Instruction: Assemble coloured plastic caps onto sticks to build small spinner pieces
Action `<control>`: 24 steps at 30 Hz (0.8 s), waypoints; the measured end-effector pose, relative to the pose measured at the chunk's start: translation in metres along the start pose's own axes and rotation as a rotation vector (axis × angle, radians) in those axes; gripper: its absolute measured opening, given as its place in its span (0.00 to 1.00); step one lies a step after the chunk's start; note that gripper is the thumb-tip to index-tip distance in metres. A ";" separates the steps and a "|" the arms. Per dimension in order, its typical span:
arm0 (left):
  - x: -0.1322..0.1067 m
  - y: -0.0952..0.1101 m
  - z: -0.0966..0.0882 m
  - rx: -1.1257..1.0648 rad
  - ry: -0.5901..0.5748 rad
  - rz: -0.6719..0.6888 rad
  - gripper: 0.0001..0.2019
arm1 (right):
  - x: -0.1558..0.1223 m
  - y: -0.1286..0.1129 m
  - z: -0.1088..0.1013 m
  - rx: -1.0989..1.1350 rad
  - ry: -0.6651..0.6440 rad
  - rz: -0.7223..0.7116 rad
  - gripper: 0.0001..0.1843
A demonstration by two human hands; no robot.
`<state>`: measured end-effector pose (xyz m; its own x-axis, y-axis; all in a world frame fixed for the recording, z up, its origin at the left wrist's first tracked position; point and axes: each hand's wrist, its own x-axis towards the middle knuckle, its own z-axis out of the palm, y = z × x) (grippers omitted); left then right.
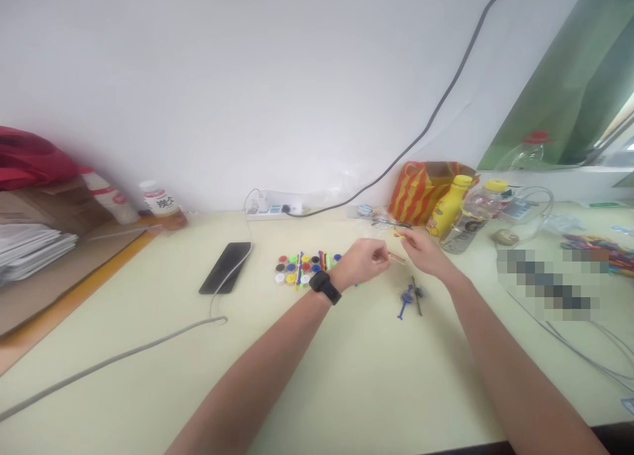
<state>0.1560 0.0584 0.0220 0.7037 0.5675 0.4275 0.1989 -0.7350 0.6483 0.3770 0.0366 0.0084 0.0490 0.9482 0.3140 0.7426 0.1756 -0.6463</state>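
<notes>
My left hand point(364, 260), with a black watch point(324, 287) on its wrist, is closed in a pinch. A thin reddish stick point(396, 257) juts from its fingertips toward the right. Just across from it, my right hand point(423, 251) pinches a small yellow piece point(398, 234), too small to make out fully. Rows of coloured round caps point(291, 268) with thin coloured sticks among them lie left of my hands, partly hidden by my left wrist. Below my hands are a blue plastic piece point(406, 298) and a dark thin stick point(417, 298).
A black phone point(225, 268) with a white cable lies left. Behind are a power strip point(277, 208), a striped bag point(413, 191), a yellow bottle point(448, 207) and a clear bottle point(473, 217). A drink bottle point(162, 206) stands back left; coloured strands point(584, 247) lie right.
</notes>
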 end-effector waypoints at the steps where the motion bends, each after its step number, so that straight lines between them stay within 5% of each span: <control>1: -0.001 0.002 0.004 0.053 -0.029 0.013 0.05 | 0.002 0.011 0.003 -0.109 0.043 0.000 0.17; 7: -0.008 0.003 0.020 0.360 -0.173 0.073 0.04 | 0.001 0.040 0.018 -0.215 -0.079 -0.025 0.15; 18: -0.010 -0.009 0.016 0.587 -0.107 0.066 0.06 | 0.000 0.020 0.025 -0.227 -0.194 -0.065 0.04; 24: -0.010 -0.006 0.013 0.581 -0.103 0.067 0.07 | -0.004 0.002 -0.003 -0.178 -0.218 -0.055 0.05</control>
<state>0.1567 0.0521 0.0055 0.7844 0.4956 0.3731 0.4724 -0.8670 0.1585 0.3800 0.0320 0.0076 -0.1253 0.9765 0.1756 0.8469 0.1974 -0.4937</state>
